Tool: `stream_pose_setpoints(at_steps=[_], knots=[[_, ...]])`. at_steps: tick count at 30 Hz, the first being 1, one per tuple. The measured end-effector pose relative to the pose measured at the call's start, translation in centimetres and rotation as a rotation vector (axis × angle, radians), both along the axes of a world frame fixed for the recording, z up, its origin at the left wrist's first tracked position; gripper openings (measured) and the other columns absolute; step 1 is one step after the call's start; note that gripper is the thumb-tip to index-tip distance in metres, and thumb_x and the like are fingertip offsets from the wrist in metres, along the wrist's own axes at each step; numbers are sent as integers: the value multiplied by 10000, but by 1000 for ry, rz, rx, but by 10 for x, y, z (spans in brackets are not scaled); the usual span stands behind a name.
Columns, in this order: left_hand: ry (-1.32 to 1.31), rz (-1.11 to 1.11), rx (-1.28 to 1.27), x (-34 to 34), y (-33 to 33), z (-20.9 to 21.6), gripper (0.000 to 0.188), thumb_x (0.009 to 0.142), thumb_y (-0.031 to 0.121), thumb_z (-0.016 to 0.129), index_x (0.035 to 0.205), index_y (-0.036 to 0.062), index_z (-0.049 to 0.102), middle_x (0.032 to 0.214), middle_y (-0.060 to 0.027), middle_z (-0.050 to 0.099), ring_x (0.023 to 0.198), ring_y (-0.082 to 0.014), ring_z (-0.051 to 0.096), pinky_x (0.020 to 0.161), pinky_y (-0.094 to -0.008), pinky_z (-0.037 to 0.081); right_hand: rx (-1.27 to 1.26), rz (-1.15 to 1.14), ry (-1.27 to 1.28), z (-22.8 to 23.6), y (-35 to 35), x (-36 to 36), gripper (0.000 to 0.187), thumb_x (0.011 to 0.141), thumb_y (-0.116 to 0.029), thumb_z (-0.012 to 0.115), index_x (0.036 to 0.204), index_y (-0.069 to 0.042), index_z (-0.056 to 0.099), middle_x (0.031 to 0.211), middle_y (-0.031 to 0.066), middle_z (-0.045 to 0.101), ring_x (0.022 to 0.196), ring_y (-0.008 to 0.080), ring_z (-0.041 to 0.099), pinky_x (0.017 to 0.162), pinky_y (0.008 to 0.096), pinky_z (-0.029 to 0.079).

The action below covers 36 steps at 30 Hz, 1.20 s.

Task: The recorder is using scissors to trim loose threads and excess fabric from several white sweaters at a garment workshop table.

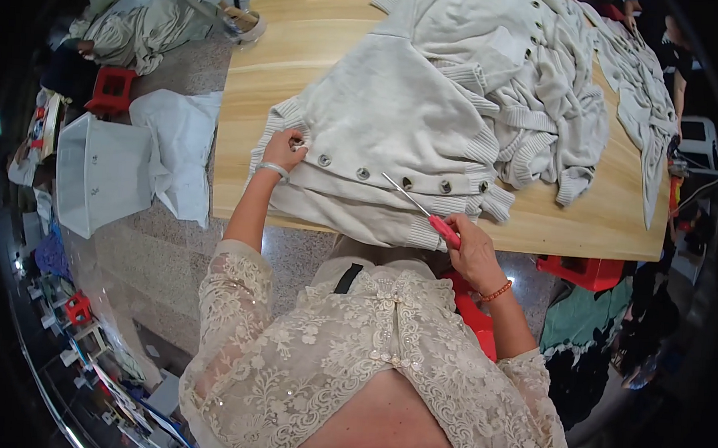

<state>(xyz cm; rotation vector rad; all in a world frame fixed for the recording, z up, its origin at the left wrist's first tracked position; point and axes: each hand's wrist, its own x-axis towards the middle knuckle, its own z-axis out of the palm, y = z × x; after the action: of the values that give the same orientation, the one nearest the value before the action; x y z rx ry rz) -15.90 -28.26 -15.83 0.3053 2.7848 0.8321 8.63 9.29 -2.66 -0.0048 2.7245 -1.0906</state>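
My left hand (284,149) pinches the cream cardigan (387,137) at the desk's (261,76) near edge; right hand's (472,249) fingers grip the red-handled tool (417,206). I'd hold the cloth taut and the tip shallow.

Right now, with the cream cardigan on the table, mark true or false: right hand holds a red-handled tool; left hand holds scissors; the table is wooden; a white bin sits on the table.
1. The right hand holds a red-handled tool: true.
2. The left hand holds scissors: false; it grips the cardigan near a button.
3. The table is wooden: true.
4. A white bin sits on the table: false; it stands on the floor to the left.
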Motion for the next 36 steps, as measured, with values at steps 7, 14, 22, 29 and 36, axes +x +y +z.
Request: stream_pose_setpoints(at_steps=[7,14,22,29,36], knots=[[-9,-18,136,17,-18,23,243,649,162,722,801,47,571,690,-92,571,622,-200,552,610,-327,466,-16,139,-83,-4,-28,-24,339,786,17,593,1099,-65,490,884,160,638,845,353,626,718,426,479],[-172,98,384,61,-49,30,207,716,70,710,911,31,652,740,32,579,610,-29,455,592,-189,431,62,277,-158,-4,-73,-51,290,831,-171,643,1083,-104,518,764,159,637,745,386,629,637,472,476],[-294,146,614,56,-65,-9,306,758,18,682,1060,8,638,856,44,583,674,-10,461,631,-154,416,23,326,-198,-15,-127,-92,314,848,-322,646,999,-60,560,767,191,651,748,398,635,665,491,488],[565,-56,-50,65,-21,44,509,706,48,719,1191,55,563,985,-108,566,824,-232,551,743,-336,471,11,232,-274,-16,-102,-79,285,870,-292,638,1049,-94,540,761,190,632,742,406,618,647,492,465],[295,-89,280,92,54,38,499,710,83,735,1177,65,559,1081,-144,526,979,-337,539,826,-396,466,17,121,-268,-7,-74,-49,298,860,-248,654,1084,-92,533,795,188,643,756,392,622,642,478,463]])
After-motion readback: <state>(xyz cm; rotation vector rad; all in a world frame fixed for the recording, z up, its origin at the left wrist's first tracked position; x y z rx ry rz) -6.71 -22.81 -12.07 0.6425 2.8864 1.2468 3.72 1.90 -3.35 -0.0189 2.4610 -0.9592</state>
